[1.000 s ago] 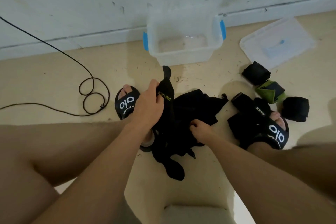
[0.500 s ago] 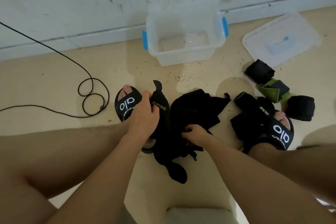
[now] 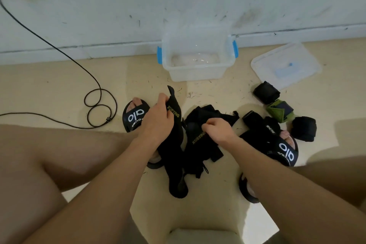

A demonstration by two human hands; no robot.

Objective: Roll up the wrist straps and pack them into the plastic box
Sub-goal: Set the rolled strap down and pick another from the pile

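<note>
Since the last frame, I'm seeing my left hand (image 3: pixel 158 119) lifting its black wrist strap (image 3: pixel 174 134) higher, fingers curling round the upper end. My right hand (image 3: pixel 217 130) is pinching another strap in the black pile (image 3: pixel 204 123) between my sandals. Ahead, the plastic box (image 3: pixel 198 73) is sitting open by the wall, with three rolled straps (image 3: pixel 303 128) lying to its right.

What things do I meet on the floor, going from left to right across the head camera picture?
Black cable → left sandal → left hand → right hand → right sandal → rolled black strap.
</note>
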